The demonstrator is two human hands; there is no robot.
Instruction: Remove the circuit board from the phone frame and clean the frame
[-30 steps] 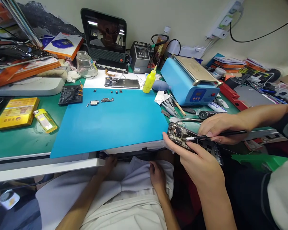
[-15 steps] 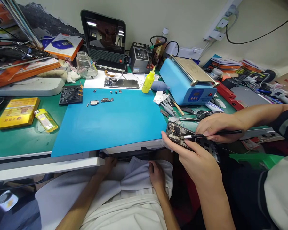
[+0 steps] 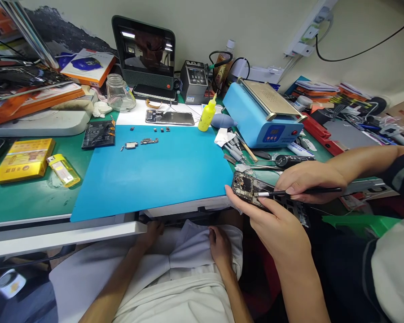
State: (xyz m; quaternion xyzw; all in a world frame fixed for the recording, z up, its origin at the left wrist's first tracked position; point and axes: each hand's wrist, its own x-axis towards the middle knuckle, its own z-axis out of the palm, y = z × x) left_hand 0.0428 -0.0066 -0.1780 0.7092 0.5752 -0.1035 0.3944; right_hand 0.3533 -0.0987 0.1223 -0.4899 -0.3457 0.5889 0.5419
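Observation:
My left hand lies in my lap on white cloth, its fingers partly hidden under the table's front edge. My right hand rests flat on the same cloth and holds nothing. To my right a co-worker's hand holds an opened phone with bare circuitry. The co-worker's other hand presses a thin black tool onto it. Both of my hands stay below the table, apart from the phone.
A blue mat on the green table carries small phone parts. Behind it stand a yellow bottle, a blue heating machine, a tablet, a glass jar and a yellow box.
The co-worker's hands, phone and tool have shifted slightly to the left. My own hands have not moved.

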